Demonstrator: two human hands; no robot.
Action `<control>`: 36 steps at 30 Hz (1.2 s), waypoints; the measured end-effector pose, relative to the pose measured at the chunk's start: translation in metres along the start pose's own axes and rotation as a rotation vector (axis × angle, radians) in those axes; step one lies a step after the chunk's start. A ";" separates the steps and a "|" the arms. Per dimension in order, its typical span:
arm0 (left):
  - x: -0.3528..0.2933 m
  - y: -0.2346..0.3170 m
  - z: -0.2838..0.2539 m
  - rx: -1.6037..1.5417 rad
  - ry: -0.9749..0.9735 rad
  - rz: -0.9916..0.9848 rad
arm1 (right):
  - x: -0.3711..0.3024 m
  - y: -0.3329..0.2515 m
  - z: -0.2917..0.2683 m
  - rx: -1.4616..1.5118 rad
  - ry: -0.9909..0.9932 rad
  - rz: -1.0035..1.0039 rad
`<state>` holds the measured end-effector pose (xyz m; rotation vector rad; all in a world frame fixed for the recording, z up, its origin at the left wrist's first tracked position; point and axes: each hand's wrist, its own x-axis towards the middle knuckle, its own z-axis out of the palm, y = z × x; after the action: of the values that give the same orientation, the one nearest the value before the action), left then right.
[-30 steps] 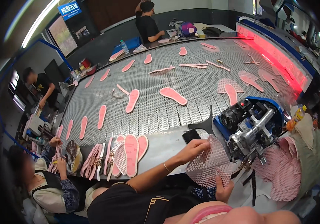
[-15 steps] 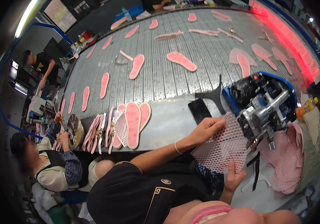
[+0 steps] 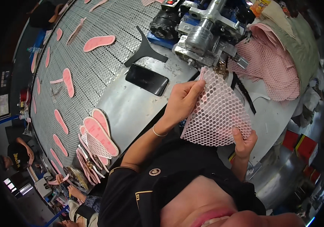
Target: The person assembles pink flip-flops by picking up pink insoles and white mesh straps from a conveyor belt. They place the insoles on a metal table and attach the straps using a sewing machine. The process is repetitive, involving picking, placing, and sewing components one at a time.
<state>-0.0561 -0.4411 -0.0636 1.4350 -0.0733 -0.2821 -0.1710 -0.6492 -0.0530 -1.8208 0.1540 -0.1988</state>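
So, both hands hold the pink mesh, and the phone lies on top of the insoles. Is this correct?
Not quite: the phone lies on the metal ledge, apart from the insoles, as the head view shows. The left hand and the right hand do both hold the pink mesh.

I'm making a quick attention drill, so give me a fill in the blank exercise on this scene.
1. The mesh in the left hand and right hand is full of ____.
2. The bracelet is worn on the person's ____ side.
3. The phone lies with its dark screen facing ____.
4. The insoles on the metal grid are coloured ____.

Missing words: holes; left; up; pink.
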 end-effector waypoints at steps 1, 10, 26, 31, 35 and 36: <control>0.003 0.000 0.002 -0.019 -0.006 -0.020 | -0.001 -0.004 0.002 0.007 0.033 -0.004; 0.022 0.016 -0.003 -0.014 0.052 -0.041 | 0.020 -0.022 0.006 0.133 -0.022 0.031; -0.005 0.017 -0.038 -0.117 0.144 0.099 | 0.060 -0.031 0.028 0.282 -0.271 0.024; 0.002 0.011 -0.010 -0.120 0.008 0.049 | 0.033 -0.019 0.000 0.256 -0.131 0.009; 0.019 0.005 -0.007 -0.200 -0.075 -0.072 | 0.028 -0.023 -0.004 0.247 -0.081 0.010; 0.023 0.005 -0.006 -0.213 -0.039 -0.055 | 0.031 -0.025 0.000 0.242 -0.073 0.006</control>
<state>-0.0318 -0.4404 -0.0626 1.2217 -0.0350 -0.3526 -0.1410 -0.6490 -0.0273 -1.5836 0.0803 -0.1402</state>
